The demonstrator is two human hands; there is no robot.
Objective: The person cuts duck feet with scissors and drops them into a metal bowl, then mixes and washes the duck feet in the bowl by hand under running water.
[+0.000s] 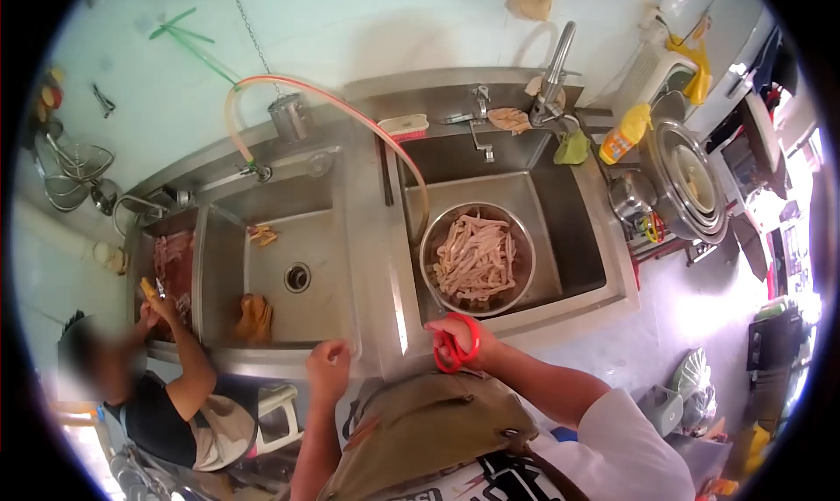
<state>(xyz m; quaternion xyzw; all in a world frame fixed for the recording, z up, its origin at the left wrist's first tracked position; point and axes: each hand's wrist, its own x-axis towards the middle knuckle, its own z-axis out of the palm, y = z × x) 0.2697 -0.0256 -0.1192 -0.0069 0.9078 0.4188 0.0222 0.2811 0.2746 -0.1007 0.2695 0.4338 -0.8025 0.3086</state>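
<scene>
My right hand [454, 335] is closed around red-handled scissors [473, 343] at the front edge of the right sink [564, 238]; the blades are hard to make out. Just beyond it, a round steel bowl [528, 278] stands in that sink, heaped with long, pale pink pieces of raw meat [475, 258]. My left hand [330, 367] hovers by the front rim of the middle sink [262, 278], fingers curled in, with nothing visible in them. Yellowish pieces [254, 317] lie in a front corner of the middle sink, and a smaller one [262, 234] lies farther back.
On the left a co-worker [166, 396] holds a yellow piece [147, 287] over a small basin with reddish meat [175, 254]. A pink hose [350, 109] arches into the right sink. Yellow bottle [625, 133] and stacked steel bowls [691, 182] stand right.
</scene>
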